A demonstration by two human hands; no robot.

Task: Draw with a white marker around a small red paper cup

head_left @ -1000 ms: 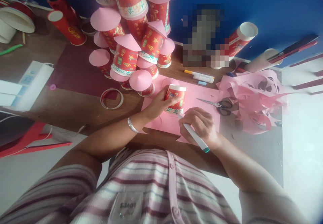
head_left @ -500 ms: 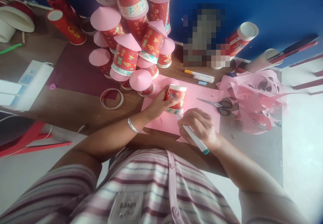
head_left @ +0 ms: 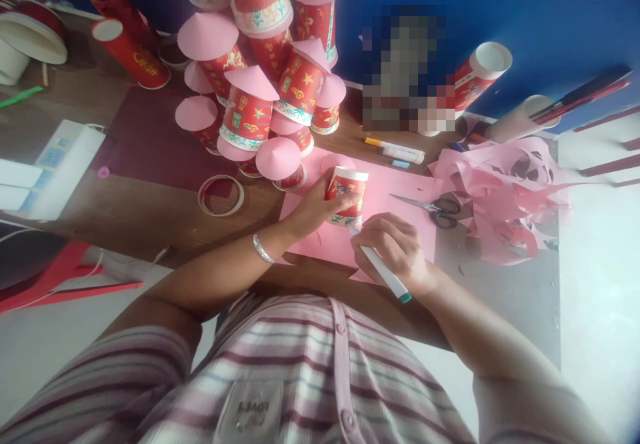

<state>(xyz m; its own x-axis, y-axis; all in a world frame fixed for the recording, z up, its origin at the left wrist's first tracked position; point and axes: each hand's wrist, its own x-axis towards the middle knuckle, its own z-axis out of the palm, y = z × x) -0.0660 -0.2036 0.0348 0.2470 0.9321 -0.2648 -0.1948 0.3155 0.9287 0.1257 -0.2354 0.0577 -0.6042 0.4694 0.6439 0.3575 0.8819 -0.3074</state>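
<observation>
Left hand [head_left: 320, 203]: grips red paper cup [head_left: 351, 185], thumb across its front. Right hand [head_left: 389, 249]: pinches green-ended marker [head_left: 383, 271], tip near the cup's lower rim. Green motifs partly visible; band completion cannot be confirmed. Unlike cone-topped cups [head_left: 249, 112] beyond the left hand, no cone fitted.

A white power strip [head_left: 75, 157] lies on the left of the counter [head_left: 150, 231], next to a dark purple sheet [head_left: 160, 144] — a tape roll [head_left: 223, 213] sits over that sheet's near right corner. Farther back is a red tube [head_left: 137, 57]; a thin green stick [head_left: 21, 97] lies at far left. Pink paper scraps [head_left: 493, 167] heap up at right — black-handled scissors [head_left: 443, 209] just beside.
</observation>
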